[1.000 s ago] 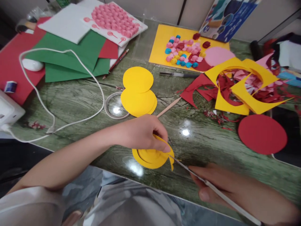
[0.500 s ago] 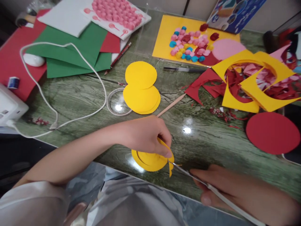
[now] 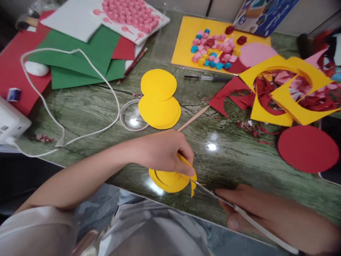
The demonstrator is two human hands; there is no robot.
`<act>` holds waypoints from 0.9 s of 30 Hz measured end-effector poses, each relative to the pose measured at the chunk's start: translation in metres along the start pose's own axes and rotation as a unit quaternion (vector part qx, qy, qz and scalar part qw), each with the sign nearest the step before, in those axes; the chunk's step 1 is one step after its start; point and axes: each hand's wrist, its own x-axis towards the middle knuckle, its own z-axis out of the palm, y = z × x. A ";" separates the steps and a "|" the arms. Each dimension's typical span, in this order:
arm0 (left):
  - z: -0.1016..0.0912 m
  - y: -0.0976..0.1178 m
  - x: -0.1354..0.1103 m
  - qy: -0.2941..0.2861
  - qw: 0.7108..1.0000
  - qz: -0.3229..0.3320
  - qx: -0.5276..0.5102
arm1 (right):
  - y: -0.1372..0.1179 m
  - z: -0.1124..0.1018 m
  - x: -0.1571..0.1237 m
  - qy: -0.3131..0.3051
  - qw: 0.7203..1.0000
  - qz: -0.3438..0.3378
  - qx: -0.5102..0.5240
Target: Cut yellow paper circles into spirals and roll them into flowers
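Observation:
My left hand (image 3: 170, 153) is closed on a round yellow paper piece (image 3: 170, 185) near the table's front edge, with thumb and fingers pinching its right side. A curved slit shows inside its rim. A narrow wavy-edged strip (image 3: 193, 190) hangs from its right end. My right hand (image 3: 255, 209) is closed round a slim knife-like tool (image 3: 213, 195) with a thin metal end and a pale, long handle. The metal tip touches the paper beside my left thumb; its exact kind is unclear. Yellow paper circles (image 3: 160, 110) lie overlapping just beyond my left hand.
A roll of tape (image 3: 123, 122) and a wooden stick (image 3: 194, 118) lie close by. To the right are a red paper circle (image 3: 308, 149) and yellow cut-out scraps (image 3: 282, 119). Coloured paper balls rest on a yellow sheet (image 3: 181, 42). A white cable (image 3: 117, 103) loops at left.
The hanging strip and the tool have shifted very slightly at the cut. The view has moved a little; both hands keep their hold.

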 end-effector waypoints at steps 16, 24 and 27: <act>0.022 0.007 0.008 0.274 0.920 0.033 -0.278 | -0.006 0.000 0.015 -0.073 0.900 -0.132 0.410; 0.047 0.005 0.013 0.351 0.879 0.048 -0.318 | -0.009 0.013 0.030 -0.004 0.909 -0.154 0.388; 0.051 0.005 0.014 0.338 0.878 0.044 -0.336 | -0.004 0.019 0.037 0.014 0.902 -0.164 0.399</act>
